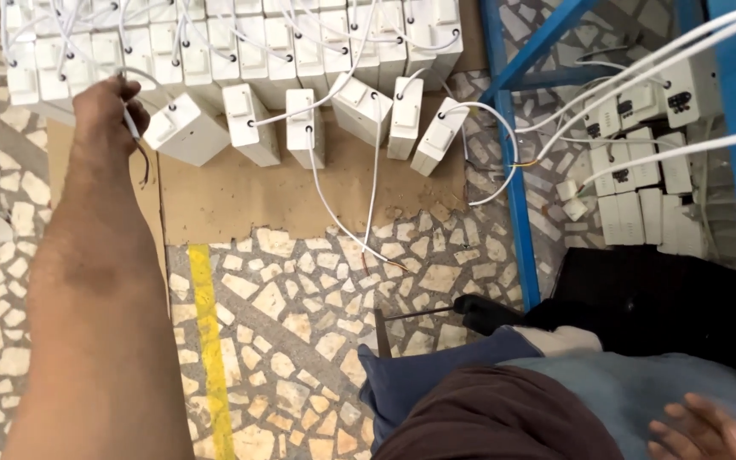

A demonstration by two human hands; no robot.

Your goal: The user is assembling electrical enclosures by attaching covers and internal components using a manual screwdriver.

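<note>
1. Mosaic stone flooring [300, 324] with a yellow painted stripe [208, 341] runs under a sheet of brown cardboard [240, 196], on which rows of white plastic boxes [240, 51] stand, each trailing a white cable.
2. The person's left hand [106, 111] is stretched out over the cardboard's left edge, clenched around a white cable [132, 126] whose dark bared end hangs below the fist.
3. Just right of that hand lies a tilted white box [185, 129], beside several more loose ones.
4. The right hand [704, 430] rests low at the right on a blue cloth [632, 392], fingers loose and holding nothing.
5. A blue metal frame [514, 170] stands to the right, with more white boxes [649, 196] beyond it.
</note>
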